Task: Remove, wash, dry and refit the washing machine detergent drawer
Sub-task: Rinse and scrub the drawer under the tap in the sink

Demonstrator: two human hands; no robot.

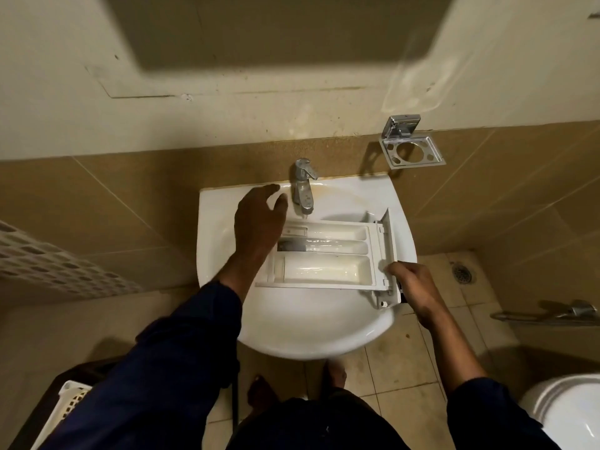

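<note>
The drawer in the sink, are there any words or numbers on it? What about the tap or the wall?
No text can be read anywhere in this view.
On the detergent drawer no words or numbers show; any small moulded marks in its compartments are too blurred to tell.
On the tap, the sink and the metal holder on the wall, no brand or label is visible.

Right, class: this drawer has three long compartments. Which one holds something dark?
The middle compartment of the drawer: a dark insert sits at its end away from the front panel; the two beside it show only white plastic.
</note>
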